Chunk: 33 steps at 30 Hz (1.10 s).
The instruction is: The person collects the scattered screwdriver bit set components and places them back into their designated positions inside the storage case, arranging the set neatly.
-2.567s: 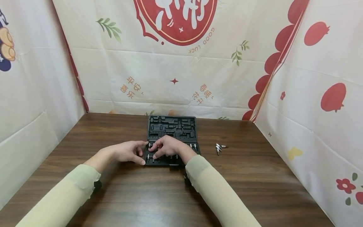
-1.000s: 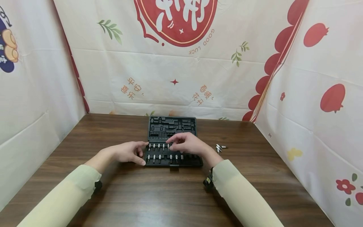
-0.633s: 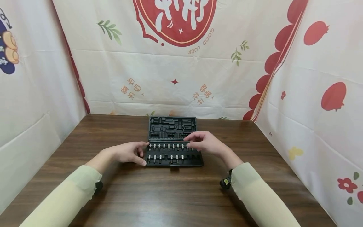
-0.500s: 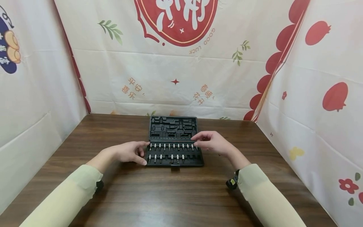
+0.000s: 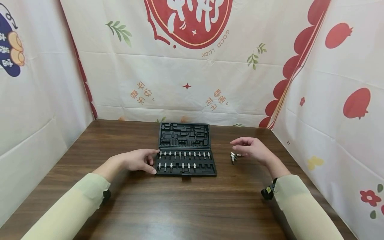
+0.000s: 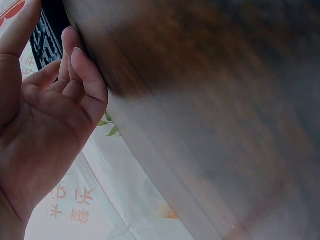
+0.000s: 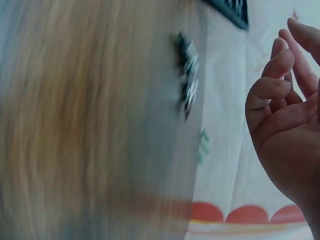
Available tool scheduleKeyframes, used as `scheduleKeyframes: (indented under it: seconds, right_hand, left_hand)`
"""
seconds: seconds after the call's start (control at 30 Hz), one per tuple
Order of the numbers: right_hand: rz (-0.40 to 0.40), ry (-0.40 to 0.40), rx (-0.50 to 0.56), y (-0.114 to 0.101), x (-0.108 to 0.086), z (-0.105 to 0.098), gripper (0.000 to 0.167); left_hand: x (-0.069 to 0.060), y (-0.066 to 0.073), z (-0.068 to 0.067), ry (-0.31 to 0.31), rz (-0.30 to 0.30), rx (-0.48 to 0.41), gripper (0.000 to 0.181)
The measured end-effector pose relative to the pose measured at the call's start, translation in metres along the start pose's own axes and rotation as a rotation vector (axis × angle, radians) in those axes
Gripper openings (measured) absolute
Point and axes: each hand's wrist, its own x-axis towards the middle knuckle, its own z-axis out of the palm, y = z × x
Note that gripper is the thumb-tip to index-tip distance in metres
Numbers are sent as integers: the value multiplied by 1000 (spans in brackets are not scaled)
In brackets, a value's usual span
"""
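Observation:
An open black plastic tool case [image 5: 207,171] lies on the table, two rows of silver bit sockets [image 5: 183,166] seated in its near half. My left hand [image 5: 138,160] touches the case's left edge, index finger near the hinge and thumb near the front corner. Its other fingers hang loosely bent in the left wrist view. Over the table, right of the case, my right hand [image 5: 252,149] hovers with relaxed fingers and nothing visible between them. Just below its fingertips lies a small pile of loose bit sockets [image 5: 232,159], blurred in the right wrist view.
The case's raised lid [image 5: 185,135] has moulded recesses and leans back. Several slots in the front row hold no socket. The brown wooden table [image 5: 180,206] is bounded by a printed cloth [image 5: 168,70] at the back and both sides.
My right hand has moved from over the case's left part, rightward across both rows, to above the loose sockets. My left hand has stayed at the case's left edge.

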Motion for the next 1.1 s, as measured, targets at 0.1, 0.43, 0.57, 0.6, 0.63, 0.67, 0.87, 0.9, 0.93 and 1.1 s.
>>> scheduleKeyframes:
  seconds: [0.1, 0.43, 0.57, 0.6, 0.63, 0.67, 0.87, 0.9, 0.93, 1.1]
  right_hand:
    - [30, 17, -7, 11, -3, -9, 48]
    - [78, 7, -102, 37, -2, -23, 50]
    - [101, -16, -126, 43, 1, -25, 46]
    - [110, -19, -128, 45, 2, -25, 45]
    - [115, -26, -129, 46, 3, -25, 44]
    - [117, -34, -140, 47, 4, -26, 44]
    - [99, -78, -191, 52, 9, -24, 41]
    - [101, -82, -194, 53, 10, -24, 41]
    - [105, -82, -197, 53, 11, -23, 41]
    - [118, -92, -224, 54, 15, -22, 39]
  left_hand:
    - [0, 0, 0, -1, -5, 2, 97]
    - [1, -1, 0, -6, -7, -4, 98]
    - [1, -1, 0, -6, -6, -5, 98]
    - [1, -1, 0, -6, -6, -5, 98]
    - [1, -1, 0, -6, -6, -8, 98]
    - [1, -1, 0, -6, -6, -10, 99]
    - [2, 0, 0, -4, -4, -5, 97]
    - [2, -1, 0, -4, -3, -2, 97]
    - [2, -1, 0, -4, -2, 2, 97]
    - [2, -2, -1, -4, 0, 4, 97]
